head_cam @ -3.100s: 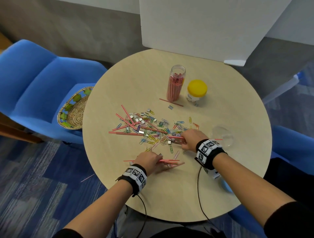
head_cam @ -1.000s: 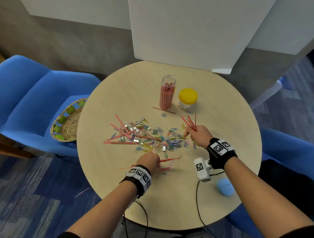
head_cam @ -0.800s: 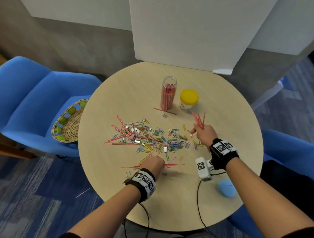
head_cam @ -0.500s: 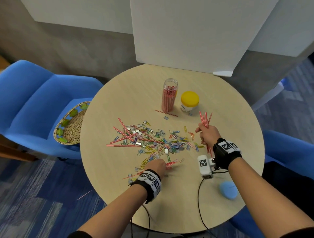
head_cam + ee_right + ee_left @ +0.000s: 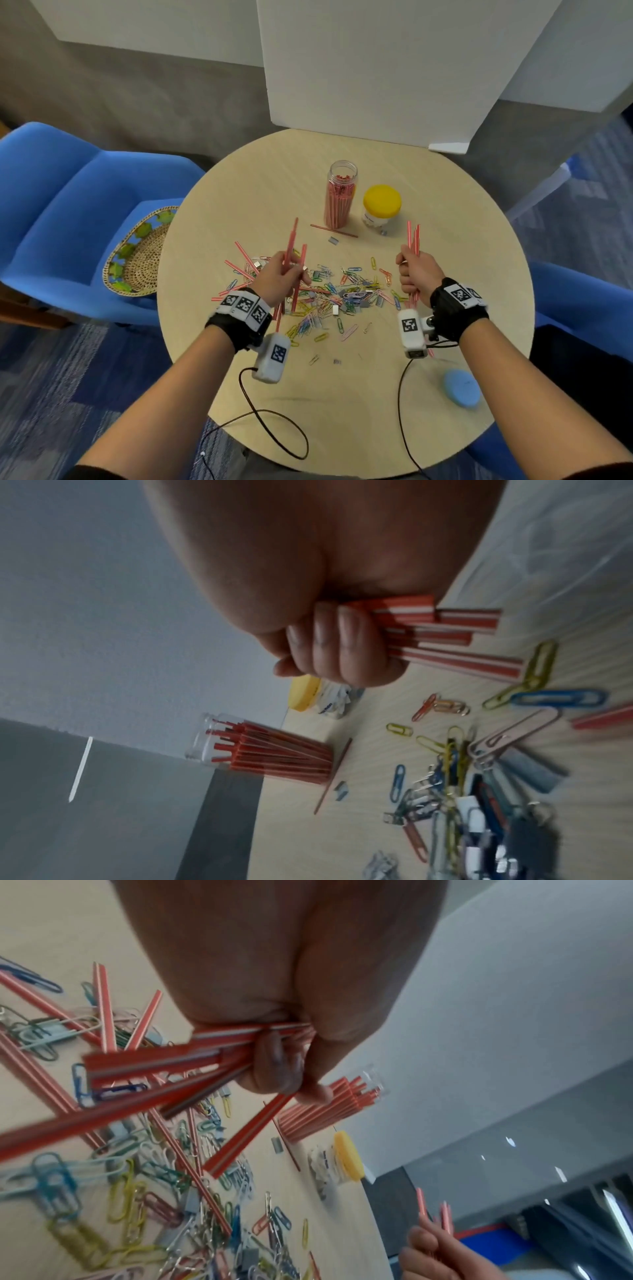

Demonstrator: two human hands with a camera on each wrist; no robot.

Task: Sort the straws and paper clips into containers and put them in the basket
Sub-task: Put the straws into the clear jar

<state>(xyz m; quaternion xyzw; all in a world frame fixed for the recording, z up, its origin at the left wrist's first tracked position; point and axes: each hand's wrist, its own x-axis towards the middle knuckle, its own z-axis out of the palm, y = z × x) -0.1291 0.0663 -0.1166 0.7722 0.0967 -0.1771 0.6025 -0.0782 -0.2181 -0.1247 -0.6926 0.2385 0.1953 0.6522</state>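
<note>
My left hand (image 5: 279, 277) is fisted round a loose bunch of red-white straws (image 5: 293, 246), tips fanning toward 12; my right hand (image 5: 414, 274) grips a tighter bunch (image 5: 412, 238), upright. Both are raised over the round table (image 5: 445, 212). Between them, table centre, lies the paper clip pile (image 5: 346, 294) w/ more straws at 9. Open jar (image 5: 340, 195) of straws stands at 12; yellow-lid tub (image 5: 381, 209) is just right of it, label too blurred to read. Basket (image 5: 137, 260) sits on a blue chair (image 5: 61, 205) at 9, off the table. Blue lid (image 5: 461, 387) at 5.
</note>
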